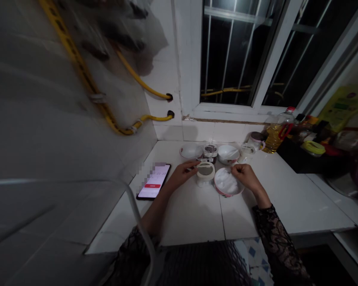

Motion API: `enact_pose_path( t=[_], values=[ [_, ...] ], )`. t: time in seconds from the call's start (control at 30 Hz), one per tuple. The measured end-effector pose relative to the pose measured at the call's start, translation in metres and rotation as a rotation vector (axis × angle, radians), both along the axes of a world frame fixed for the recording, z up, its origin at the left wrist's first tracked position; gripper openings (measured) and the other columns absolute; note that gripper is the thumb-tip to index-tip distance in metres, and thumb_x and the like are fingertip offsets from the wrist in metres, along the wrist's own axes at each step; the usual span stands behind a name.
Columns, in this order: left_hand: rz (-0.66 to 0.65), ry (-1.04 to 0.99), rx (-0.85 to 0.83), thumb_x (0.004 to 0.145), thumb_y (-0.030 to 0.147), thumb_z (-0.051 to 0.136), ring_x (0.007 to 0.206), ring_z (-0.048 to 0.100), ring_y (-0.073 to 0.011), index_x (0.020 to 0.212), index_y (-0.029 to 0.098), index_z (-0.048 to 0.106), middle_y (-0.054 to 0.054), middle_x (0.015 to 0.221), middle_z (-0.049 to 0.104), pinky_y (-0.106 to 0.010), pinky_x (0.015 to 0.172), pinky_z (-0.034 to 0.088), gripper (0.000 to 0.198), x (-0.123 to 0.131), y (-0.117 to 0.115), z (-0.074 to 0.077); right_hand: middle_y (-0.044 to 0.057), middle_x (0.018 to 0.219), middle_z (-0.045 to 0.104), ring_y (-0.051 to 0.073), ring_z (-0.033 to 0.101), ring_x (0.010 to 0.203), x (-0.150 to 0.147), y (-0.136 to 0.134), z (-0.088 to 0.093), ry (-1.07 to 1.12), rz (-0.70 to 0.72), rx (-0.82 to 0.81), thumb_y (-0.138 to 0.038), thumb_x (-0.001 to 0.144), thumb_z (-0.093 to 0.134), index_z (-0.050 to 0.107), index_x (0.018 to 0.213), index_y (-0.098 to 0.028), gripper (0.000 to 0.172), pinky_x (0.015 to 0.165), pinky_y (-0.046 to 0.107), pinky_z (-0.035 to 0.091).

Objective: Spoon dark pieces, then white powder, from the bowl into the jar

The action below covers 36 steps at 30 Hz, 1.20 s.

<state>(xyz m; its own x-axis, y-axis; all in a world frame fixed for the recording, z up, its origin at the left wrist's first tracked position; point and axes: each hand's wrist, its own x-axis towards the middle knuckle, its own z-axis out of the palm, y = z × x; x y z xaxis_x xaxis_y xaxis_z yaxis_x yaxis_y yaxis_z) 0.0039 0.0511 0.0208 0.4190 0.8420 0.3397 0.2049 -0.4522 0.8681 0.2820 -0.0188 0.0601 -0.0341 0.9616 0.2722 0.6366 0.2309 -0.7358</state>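
My left hand (182,171) rests against the side of a small white jar (205,174) on the white counter (197,214), fingers curled around its rim. My right hand (245,174) is closed in a loose fist at the far edge of a shallow bowl of white powder (227,183); whatever it pinches is too small to make out. Behind them stand a lidded dark jar (210,152), a white bowl (227,154) and a round lid (190,151).
A lit phone (154,180) lies left of the jars. An oil bottle (277,133), small containers and a dark tray of bottles (304,157) line the back right under the window. Yellow gas pipes (128,127) run along the left wall.
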Motion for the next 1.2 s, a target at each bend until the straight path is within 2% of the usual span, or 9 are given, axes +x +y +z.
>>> enact_pose_path(
  t=[0.1,0.2,0.53,0.67,0.9,1.2],
  values=[
    [-0.001,0.003,0.005,0.081,0.048,0.063,0.091,0.068,-0.0213,0.115,0.019,0.072,-0.010,0.115,0.072,-0.028,0.071,0.055,0.045,0.000,0.000,0.000,-0.005,0.052,0.028,0.009,0.025,0.051,-0.002,0.000,0.000,0.049,0.031,-0.022,-0.049,0.076,0.049,0.031,0.052,-0.023,0.039,0.047,0.024,0.020],
    [-0.005,-0.001,0.005,0.082,0.047,0.063,0.092,0.068,-0.0215,0.116,0.019,0.072,-0.010,0.117,0.071,-0.028,0.071,0.055,0.045,0.000,-0.001,0.000,-0.005,0.051,0.025,0.008,0.022,0.051,-0.001,0.000,0.002,0.118,0.002,-0.032,-0.052,0.075,0.051,0.030,0.051,-0.023,0.043,0.046,0.024,0.018],
    [-0.013,0.004,0.007,0.082,0.047,0.062,0.091,0.067,-0.0206,0.118,0.019,0.071,-0.009,0.117,0.072,-0.028,0.072,0.054,0.047,-0.001,-0.001,0.000,-0.006,0.037,0.035,0.006,0.027,0.037,0.009,0.005,0.001,0.338,-0.166,-0.127,-0.057,0.067,0.059,0.041,0.045,-0.022,0.045,0.038,0.023,0.020],
    [-0.011,0.005,0.002,0.082,0.048,0.062,0.091,0.067,-0.0208,0.118,0.018,0.071,-0.010,0.117,0.071,-0.028,0.072,0.054,0.048,-0.001,0.001,-0.002,-0.006,0.035,0.036,0.006,0.027,0.034,0.009,0.006,0.003,0.399,-0.154,-0.126,-0.061,0.063,0.062,0.044,0.042,-0.022,0.048,0.036,0.023,0.019],
    [-0.008,0.002,0.001,0.082,0.045,0.063,0.092,0.067,-0.0215,0.117,0.019,0.071,-0.010,0.119,0.071,-0.028,0.071,0.054,0.044,0.000,0.001,-0.001,-0.005,0.033,0.036,0.006,0.027,0.033,0.010,0.009,0.002,0.460,-0.190,-0.127,-0.065,0.060,0.065,0.045,0.041,-0.022,0.051,0.036,0.023,0.019],
    [-0.004,-0.014,0.011,0.082,0.043,0.063,0.099,0.068,-0.0237,0.115,0.019,0.072,-0.010,0.120,0.071,-0.029,0.074,0.055,0.042,0.000,0.000,-0.001,-0.004,0.037,0.041,0.007,0.030,0.035,-0.008,0.013,0.004,0.439,-0.230,-0.059,-0.065,0.066,0.059,0.049,0.045,-0.021,0.050,0.038,0.024,0.023]
  ],
)
